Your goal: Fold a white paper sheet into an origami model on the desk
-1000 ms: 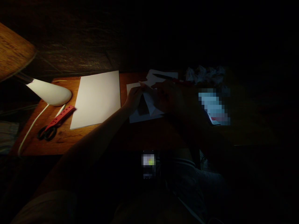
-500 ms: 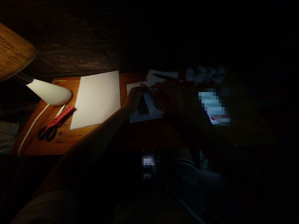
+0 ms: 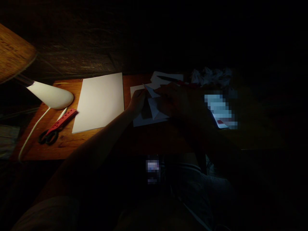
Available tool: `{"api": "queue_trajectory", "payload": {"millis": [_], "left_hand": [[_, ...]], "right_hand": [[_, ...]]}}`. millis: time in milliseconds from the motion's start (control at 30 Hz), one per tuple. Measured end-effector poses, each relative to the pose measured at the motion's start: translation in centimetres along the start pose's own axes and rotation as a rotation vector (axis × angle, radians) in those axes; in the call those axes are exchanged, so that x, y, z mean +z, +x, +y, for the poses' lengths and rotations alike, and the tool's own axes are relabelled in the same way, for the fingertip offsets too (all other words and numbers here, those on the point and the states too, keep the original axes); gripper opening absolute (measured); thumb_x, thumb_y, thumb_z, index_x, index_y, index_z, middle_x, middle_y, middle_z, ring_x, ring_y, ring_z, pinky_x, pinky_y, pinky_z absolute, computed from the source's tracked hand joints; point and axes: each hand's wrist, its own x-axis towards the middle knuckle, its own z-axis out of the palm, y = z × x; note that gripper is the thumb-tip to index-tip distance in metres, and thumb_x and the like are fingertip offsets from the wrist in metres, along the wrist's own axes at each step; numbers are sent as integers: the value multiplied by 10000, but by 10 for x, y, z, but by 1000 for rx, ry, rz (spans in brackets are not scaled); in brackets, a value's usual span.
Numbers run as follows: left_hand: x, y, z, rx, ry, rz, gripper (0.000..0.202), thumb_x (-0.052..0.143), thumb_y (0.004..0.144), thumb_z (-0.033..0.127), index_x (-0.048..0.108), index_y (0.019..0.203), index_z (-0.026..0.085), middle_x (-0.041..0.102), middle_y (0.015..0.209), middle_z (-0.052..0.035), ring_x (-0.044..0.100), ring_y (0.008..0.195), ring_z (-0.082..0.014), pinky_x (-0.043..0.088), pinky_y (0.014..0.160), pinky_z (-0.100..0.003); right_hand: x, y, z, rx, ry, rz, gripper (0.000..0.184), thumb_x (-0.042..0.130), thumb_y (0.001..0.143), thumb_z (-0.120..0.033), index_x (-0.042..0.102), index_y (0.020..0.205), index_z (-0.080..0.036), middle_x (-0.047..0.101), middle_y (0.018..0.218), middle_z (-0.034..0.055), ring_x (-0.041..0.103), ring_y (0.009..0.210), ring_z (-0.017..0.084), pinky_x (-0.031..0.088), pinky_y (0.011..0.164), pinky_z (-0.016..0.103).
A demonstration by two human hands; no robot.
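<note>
A partly folded sheet of white paper (image 3: 154, 104) stands at an angle between my two hands, creased to a point at its upper left. My left hand (image 3: 137, 101) pinches its left edge near that point. My right hand (image 3: 172, 98) rests against the folded paper's right side; deep shadow hides most of its fingers, so its grip does not show clearly. Beneath them a flat white sheet (image 3: 141, 122) lies on the wooden table (image 3: 64, 150).
To the left lie a stack of white paper (image 3: 99, 102), scissors with a red sheath (image 3: 63, 121) and a white lamp (image 3: 51, 94) with its cord. A lit phone (image 3: 220, 112) is at right. Crumpled or folded papers (image 3: 210, 77) sit behind; a dark, pen-like object (image 3: 166, 78) lies on paper.
My right hand has shifted slightly, its fingers now lower and flatter against the folded paper. More of the paper's upper fold shows. My left hand stays in place.
</note>
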Motion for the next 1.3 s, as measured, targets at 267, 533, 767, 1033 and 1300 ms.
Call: {"api": "queue_trajectory", "payload": {"millis": [267,533,767,1033,1300], "left_hand": [[0,0,0,-3,14,23,221,646,891,406,648,811,200,671,747,-49,676,771,-214,531,717,-336],[0,0,-2,-14,3,55,184,646,902,350,686,820,190,729,764,-53,701,783,-201,559,699,-296],[-2,2,-6,25,21,32,246,671,891,432,655,811,200,691,740,-37,694,766,-203,559,712,-314],[-2,2,-4,7,56,43,228,647,908,418,666,852,198,722,777,-44,713,801,-213,572,733,-323],[0,-1,2,-7,46,42,172,619,892,331,677,821,186,723,757,-43,706,785,-199,559,715,-301]], "right_hand": [[-1,1,1,-1,14,1,265,646,979,-220,737,1227,-220,733,1058,71,676,934,215,570,799,367],[0,-1,1,-4,33,14,289,628,972,-195,746,1236,-210,743,1086,78,691,949,215,569,804,369],[5,0,3,8,30,33,285,618,982,-204,758,1229,-220,754,1122,81,694,1007,229,569,872,384],[-1,0,1,42,33,-30,309,612,977,-194,747,1254,-216,744,1128,80,685,991,215,572,860,363],[2,0,1,46,16,-21,308,593,991,-191,747,1256,-229,736,1135,83,701,1034,231,577,873,387]]}}
